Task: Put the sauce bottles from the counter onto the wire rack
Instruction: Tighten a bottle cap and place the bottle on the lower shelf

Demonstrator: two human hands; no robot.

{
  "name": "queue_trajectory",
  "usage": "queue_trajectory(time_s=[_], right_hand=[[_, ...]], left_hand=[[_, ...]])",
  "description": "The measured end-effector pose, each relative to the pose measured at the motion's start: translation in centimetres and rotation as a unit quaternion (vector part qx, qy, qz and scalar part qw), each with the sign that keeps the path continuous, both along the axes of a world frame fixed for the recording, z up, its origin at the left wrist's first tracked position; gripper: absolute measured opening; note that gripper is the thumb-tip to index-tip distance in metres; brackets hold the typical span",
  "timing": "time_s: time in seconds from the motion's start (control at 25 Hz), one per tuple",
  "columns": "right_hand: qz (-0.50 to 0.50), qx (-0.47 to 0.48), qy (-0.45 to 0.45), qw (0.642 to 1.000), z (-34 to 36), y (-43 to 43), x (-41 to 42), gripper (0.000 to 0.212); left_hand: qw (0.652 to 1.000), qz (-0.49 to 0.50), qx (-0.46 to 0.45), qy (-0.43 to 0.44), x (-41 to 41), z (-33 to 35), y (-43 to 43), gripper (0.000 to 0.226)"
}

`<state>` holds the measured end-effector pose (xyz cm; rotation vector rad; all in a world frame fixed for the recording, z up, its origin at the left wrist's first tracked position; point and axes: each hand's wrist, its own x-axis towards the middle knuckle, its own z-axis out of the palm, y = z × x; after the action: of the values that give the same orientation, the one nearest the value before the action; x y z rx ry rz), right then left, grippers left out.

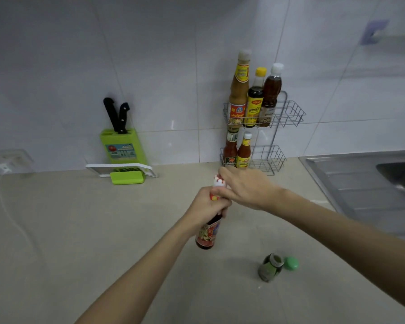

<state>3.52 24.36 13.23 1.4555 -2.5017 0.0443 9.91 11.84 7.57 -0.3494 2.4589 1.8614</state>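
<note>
Head view: left hand [207, 202] clenched round dark sauce bottle [208, 233] neck, right hand [246, 187] pinching its cap [219, 181]; loose cap risks spill mid-worktop.

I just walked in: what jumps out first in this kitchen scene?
Two bare hands meet mid-counter on a dark sauce bottle: the left hand grips its neck, the right hand is at its white cap. Behind them, a wire rack on the tiled wall already holds five bottles, and a bright green knife block stands further left.
</note>
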Motion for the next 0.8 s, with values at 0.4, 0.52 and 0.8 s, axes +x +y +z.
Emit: queue_trajectory(time_s=[0.4, 0.52, 0.8], right_hand=[[-0.009, 0.026, 0.057, 0.998, 0.8, -1.0, -1.4, 0.051], [-0.033, 0.143, 0.136, 0.98, 1.2, -2.1, -1.7, 0.017], [-0.022, 0.076, -0.015, 0.997, 1.3, -1.6, -2.3, 0.039]], left_hand=[[0.996, -0.083, 0.004, -0.022, -0.1, 2.3, -0.3, 0.017], [0.999, 0.016, -0.027, -0.008, -1.5, 1.2, -0.2, 0.016], [0.993, -0.097, 0.046, -0.044, -1.1, 1.6, -1.0, 0.026]])
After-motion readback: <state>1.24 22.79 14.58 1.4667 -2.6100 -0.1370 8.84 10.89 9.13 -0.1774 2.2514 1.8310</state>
